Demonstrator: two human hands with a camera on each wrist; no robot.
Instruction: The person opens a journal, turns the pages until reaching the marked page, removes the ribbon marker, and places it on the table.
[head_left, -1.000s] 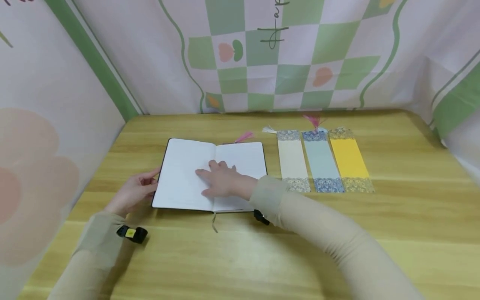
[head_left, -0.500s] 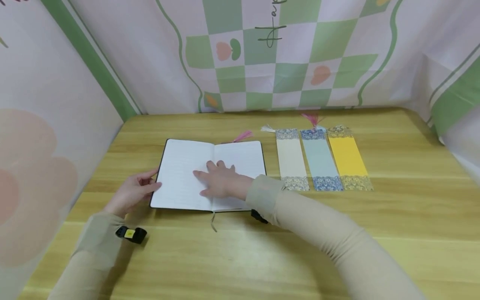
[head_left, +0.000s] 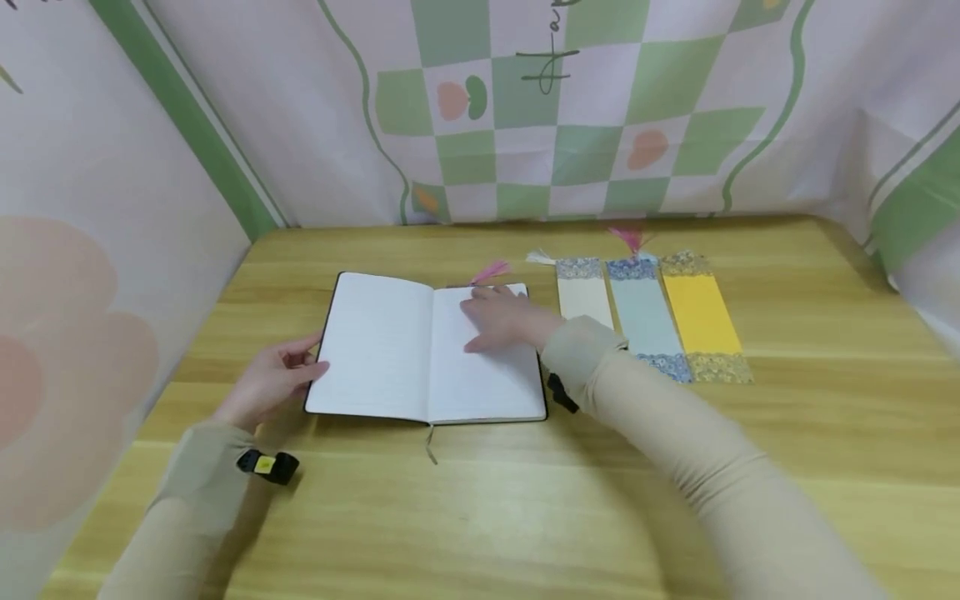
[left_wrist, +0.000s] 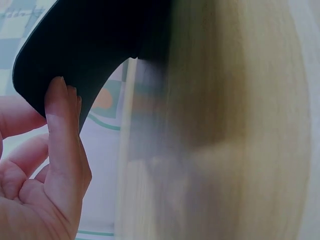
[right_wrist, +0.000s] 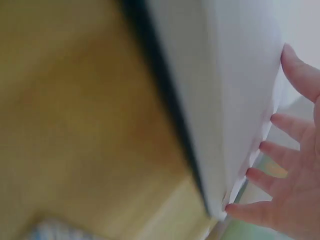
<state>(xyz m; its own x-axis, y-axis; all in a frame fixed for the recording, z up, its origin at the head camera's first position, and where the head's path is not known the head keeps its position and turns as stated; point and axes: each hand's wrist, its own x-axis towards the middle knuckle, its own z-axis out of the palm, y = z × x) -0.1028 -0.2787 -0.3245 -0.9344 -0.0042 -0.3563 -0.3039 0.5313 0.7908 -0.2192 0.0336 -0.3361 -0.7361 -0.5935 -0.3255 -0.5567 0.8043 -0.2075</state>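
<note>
An open notebook (head_left: 375, 350) with white pages and a dark cover lies on the wooden table, its left side tilted up. My left hand (head_left: 266, 379) pinches the left edge, thumb on the page and fingers behind the dark cover (left_wrist: 75, 55). Over the upper part of the right page, my right hand (head_left: 506, 318) is spread. In the right wrist view its straight fingertips (right_wrist: 254, 176) touch the page surface. A pink tassel (head_left: 491, 272) sticks out past the notebook's top edge; whatever it hangs from is hidden. A thin ribbon (head_left: 431, 446) trails from the bottom of the spine.
Right of the notebook lie three lace-ended bookmarks: cream (head_left: 583, 296), light blue (head_left: 648, 317) and yellow (head_left: 701, 312). The right sleeve covers the lower end of the cream one. A patterned curtain (head_left: 600, 150) hangs behind the wooden table (head_left: 465, 517).
My right hand has slid from the notebook's centre fold to the upper right page. My left thumb has come over the left page edge, and that side is raised slightly.
</note>
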